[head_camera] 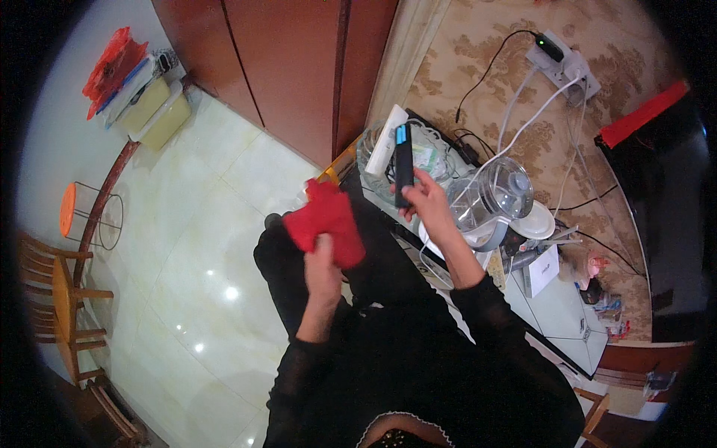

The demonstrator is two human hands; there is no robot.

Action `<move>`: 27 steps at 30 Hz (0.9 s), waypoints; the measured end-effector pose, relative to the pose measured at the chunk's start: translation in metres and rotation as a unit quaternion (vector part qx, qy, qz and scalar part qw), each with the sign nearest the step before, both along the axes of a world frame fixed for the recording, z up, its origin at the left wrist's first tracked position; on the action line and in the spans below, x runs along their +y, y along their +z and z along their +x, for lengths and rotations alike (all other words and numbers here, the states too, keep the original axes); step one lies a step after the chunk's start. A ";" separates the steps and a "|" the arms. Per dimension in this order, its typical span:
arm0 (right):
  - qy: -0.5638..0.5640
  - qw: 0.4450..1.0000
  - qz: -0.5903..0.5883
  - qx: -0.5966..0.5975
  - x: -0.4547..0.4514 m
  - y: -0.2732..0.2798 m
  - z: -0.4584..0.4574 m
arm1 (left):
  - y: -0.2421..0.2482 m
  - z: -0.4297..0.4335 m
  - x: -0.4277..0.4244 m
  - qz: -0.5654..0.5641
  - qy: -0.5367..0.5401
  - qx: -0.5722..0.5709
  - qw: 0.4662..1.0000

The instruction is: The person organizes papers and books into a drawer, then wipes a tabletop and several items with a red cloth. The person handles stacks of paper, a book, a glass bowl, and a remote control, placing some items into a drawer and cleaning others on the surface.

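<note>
A crumpled red cloth (343,235) hangs from my left hand (322,277), pinched under the thumb above my lap. My right hand (432,207) grips a slim black remote control (403,159) by its near end. Its far end shows blue, perhaps batteries; the detail is too small to tell. The remote is held over a clear glass bowl (367,151) on the cabinet, apart from the cloth. Inside the bowl lean a long white device (386,144) and a green-and-white packet (424,159), partly hidden by the remote and my right hand.
A glass kettle (504,190) stands right beside my right forearm, with a white cable (524,134) passing over it. A small white box (541,271) lies farther along the cabinet top (566,319). A power strip (566,67) and a television (675,224) are beyond.
</note>
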State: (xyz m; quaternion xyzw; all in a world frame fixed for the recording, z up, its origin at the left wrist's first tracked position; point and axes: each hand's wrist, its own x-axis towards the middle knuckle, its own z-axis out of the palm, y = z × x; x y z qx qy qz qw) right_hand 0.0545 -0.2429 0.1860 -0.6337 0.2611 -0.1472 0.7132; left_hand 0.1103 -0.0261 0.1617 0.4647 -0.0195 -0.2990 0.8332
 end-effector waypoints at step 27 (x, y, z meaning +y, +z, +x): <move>0.089 0.949 -0.301 0.029 0.038 0.032 -0.021 | 0.033 0.000 -0.042 0.155 0.038 -0.180 0.971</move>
